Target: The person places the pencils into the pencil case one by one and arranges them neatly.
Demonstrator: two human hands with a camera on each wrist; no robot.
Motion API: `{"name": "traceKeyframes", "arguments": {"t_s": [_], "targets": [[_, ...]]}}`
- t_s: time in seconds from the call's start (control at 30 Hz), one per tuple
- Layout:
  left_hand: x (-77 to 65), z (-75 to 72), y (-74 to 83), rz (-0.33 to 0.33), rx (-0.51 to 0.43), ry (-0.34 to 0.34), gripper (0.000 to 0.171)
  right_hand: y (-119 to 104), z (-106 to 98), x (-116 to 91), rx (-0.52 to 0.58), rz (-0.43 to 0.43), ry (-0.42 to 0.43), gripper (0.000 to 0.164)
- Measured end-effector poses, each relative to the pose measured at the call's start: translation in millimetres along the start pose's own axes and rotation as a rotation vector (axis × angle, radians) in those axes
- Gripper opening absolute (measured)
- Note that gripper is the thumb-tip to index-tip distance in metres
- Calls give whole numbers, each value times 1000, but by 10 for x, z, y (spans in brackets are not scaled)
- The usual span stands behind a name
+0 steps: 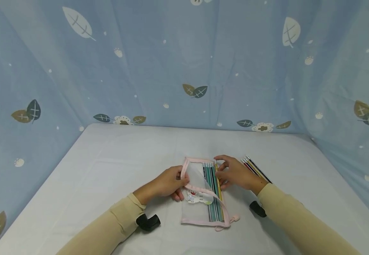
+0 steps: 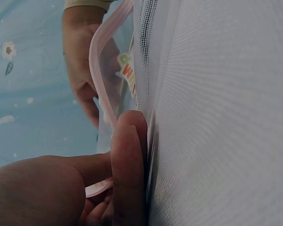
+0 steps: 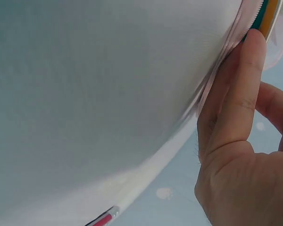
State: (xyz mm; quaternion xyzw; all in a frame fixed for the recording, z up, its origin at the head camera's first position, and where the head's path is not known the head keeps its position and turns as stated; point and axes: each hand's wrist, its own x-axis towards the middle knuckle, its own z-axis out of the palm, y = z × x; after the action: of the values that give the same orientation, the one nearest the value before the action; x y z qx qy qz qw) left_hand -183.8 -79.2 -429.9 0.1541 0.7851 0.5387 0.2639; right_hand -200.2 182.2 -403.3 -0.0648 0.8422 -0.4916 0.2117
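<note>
A see-through mesh pencil case (image 1: 194,214) with pink edging and a cartoon print lies on the white table. Its top is unzipped, and several teal and dark striped pencils (image 1: 213,209) lie side by side along its right half. My left hand (image 1: 167,182) pinches the pink opening edge (image 2: 104,70) between thumb and fingers, lifting it. At the right side of the opening, my right hand (image 1: 235,173) holds a yellow pencil (image 1: 218,184) beside the others, its index finger at the pencil's top end. The right wrist view shows the fingers (image 3: 236,103) along the case's edge.
More pencils (image 1: 255,168), striped in red, black and yellow, lie to the right, partly hidden behind the right forearm. A pink zipper pull (image 1: 235,218) hangs at the case's lower right corner. Blue patterned cloth (image 1: 171,63) surrounds the table.
</note>
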Motion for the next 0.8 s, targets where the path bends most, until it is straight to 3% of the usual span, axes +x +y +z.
{"name": "traceKeyframes", "arguments": {"t_s": [0.3, 0.8], "targets": [[-2, 9, -4, 6, 8, 0, 9, -7, 40, 51, -48, 37, 17, 61], [-3, 11, 3, 1, 10, 7, 9, -54, 59, 31, -102, -2, -5, 61]]}}
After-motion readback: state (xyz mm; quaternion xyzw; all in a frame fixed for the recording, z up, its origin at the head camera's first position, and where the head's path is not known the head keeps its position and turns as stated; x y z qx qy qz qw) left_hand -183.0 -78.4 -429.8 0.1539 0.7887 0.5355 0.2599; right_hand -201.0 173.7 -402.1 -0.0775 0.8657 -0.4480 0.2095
